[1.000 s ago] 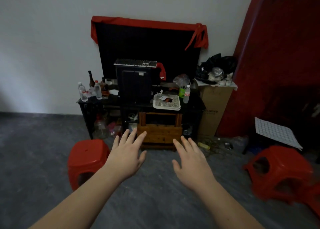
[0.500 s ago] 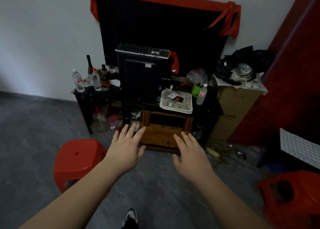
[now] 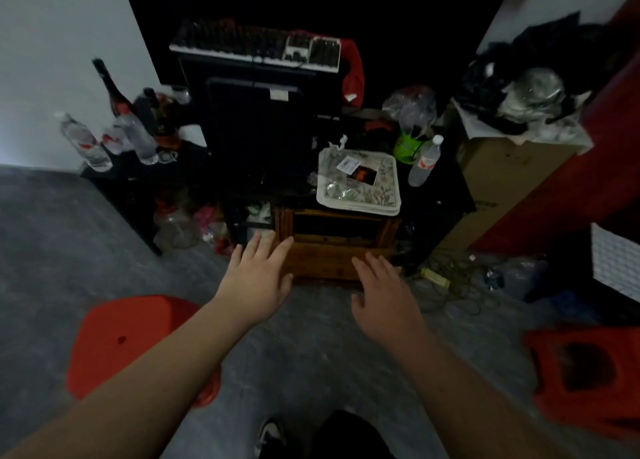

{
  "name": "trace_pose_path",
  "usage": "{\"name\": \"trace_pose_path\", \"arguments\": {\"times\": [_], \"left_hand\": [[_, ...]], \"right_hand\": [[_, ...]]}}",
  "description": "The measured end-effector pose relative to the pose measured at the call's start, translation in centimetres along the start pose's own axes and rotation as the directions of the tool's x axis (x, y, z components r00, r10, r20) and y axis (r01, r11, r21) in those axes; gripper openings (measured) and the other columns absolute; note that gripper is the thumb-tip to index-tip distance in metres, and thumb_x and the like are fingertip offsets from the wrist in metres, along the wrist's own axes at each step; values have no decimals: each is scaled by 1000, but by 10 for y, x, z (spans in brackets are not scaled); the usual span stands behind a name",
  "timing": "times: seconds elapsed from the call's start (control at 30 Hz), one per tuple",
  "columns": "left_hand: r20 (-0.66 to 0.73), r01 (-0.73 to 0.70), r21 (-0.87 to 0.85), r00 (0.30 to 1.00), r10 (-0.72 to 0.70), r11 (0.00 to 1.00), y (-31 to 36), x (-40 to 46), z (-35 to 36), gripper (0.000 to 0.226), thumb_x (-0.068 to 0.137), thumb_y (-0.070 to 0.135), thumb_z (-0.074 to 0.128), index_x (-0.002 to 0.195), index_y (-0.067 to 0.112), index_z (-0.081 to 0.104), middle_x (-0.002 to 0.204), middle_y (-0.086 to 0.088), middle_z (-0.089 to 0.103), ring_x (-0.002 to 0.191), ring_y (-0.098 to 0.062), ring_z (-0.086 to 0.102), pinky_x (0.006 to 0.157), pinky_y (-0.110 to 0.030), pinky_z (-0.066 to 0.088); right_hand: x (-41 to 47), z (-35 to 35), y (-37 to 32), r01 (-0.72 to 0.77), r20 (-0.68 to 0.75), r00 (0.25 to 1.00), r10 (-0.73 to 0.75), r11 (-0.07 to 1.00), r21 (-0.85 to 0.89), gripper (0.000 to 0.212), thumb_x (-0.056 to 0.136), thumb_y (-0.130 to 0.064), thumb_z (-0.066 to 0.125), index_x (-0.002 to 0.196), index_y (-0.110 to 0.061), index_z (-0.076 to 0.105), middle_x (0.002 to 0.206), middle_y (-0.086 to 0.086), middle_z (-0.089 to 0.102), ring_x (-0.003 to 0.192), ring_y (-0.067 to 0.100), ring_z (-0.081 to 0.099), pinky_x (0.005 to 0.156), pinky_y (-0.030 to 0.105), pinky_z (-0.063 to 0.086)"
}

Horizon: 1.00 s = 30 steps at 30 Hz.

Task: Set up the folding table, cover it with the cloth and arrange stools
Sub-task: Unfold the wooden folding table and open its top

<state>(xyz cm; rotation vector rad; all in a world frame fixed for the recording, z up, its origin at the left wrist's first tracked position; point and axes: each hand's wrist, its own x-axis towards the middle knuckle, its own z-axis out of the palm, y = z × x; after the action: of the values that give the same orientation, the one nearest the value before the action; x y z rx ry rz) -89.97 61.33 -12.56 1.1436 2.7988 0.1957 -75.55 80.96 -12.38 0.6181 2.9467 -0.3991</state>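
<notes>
Honestly, the main risk here is all the clutter packed around the brown wooden folded table [image 3: 334, 247], which sits low at 12 o'clock, tucked under the black stand's tabletop [image 3: 446, 195]. Both hands are reaching for it, not touching yet as far as I can tell: left hand [image 3: 258, 280] and right hand [image 3: 382, 299] both have fingers spread and straight, holding nothing.

If it gets yanked out fast, I'd guess it could bump the stand and tip the clear plastic water bottle [image 3: 424, 160] at 1 o'clock, or slide the floral square tray [image 3: 358, 181] sitting right above it. The bottles [image 3: 114, 136] at 10 o'clock look wobbly too.

Tangled yellowish cable [image 3: 450, 282] on the floor at 2 o'clock could snag a leg. Red plastic stool [image 3: 128, 340] at 8 o'clock and another red stool [image 3: 585, 372] at 4 o'clock are close, so stepping back could mean tripping.
</notes>
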Motion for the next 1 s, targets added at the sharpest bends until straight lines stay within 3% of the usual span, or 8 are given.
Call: {"name": "trace_pose_path", "arguments": {"times": [0.27, 0.4, 0.53, 0.63, 0.7, 0.73, 0.8, 1.0], "left_hand": [[190, 137, -242, 977, -92, 961, -27, 139, 99, 67, 97, 44, 44, 154, 26, 15, 161, -8, 19, 149, -29, 14, 120, -44, 19], [202, 279, -609, 960, -195, 743, -22, 221, 150, 53, 94, 15, 58, 144, 16, 41, 136, 2, 48, 127, -15, 44, 104, -22, 32], [347, 480, -767, 869, -353, 426, -29, 294, 227, 35, 90, 22, 60, 124, 29, 55, 112, 13, 64, 99, -5, 62, 84, -11, 44], [514, 539, -837, 713, -476, -95, -31, 339, 284, 23, 89, 15, 54, 93, 31, 71, 88, 9, 73, 78, -4, 69, 77, -26, 53], [679, 408, -707, 622, -391, -578, -27, 366, 320, 24, 93, 10, 52, 109, 21, 66, 95, -2, 69, 80, -13, 68, 74, -32, 50], [723, 315, -597, 609, -326, -738, -24, 379, 333, 35, 95, 13, 51, 129, 14, 57, 112, -7, 66, 93, -20, 67, 77, -35, 51], [761, 185, -441, 596, -257, -878, -26, 404, 363, 46, 98, 19, 46, 142, 11, 42, 138, -14, 52, 120, -31, 56, 94, -43, 49], [732, -8, -343, 625, -272, -939, -34, 449, 392, 44, 101, 34, 41, 139, 14, 47, 142, -16, 50, 130, -34, 48, 111, -49, 36]], "right_hand": [[164, 72, 60, -86, 175, 983, 48, 973, 216, 65, 98, -34, 48, 156, -29, 20, 164, -3, 16, 151, 16, 10, 120, 42, 25], [244, 122, 101, -238, 243, 958, 149, 889, 391, 64, 97, -25, 52, 155, -24, 26, 161, 0, 24, 148, 15, 18, 119, 36, 26], [320, 181, 135, -315, 258, 943, 211, 820, 478, 62, 96, -21, 54, 153, -23, 31, 155, -2, 33, 144, 15, 28, 118, 32, 27], [367, 238, 160, -436, 379, 898, 224, 571, 696, 54, 95, -16, 56, 147, -19, 41, 150, 3, 44, 138, 21, 42, 114, 30, 34], [395, 273, 174, -473, 439, 872, 217, 143, 869, 49, 93, -6, 54, 142, -11, 46, 144, 13, 50, 135, 29, 46, 110, 30, 38], [410, 285, 178, -470, 511, 823, 247, -209, 858, 46, 93, -4, 51, 139, -9, 48, 139, 15, 54, 133, 31, 47, 106, 35, 41], [437, 301, 187, -332, 653, 724, 223, -718, 612, 34, 98, -8, 46, 132, -6, 50, 131, 15, 57, 132, 32, 49, 105, 43, 43], [476, 311, 209, -87, 598, 763, 246, -877, 472, 38, 93, -12, 48, 128, -4, 61, 126, 17, 66, 124, 33, 57, 109, 49, 40]]}}
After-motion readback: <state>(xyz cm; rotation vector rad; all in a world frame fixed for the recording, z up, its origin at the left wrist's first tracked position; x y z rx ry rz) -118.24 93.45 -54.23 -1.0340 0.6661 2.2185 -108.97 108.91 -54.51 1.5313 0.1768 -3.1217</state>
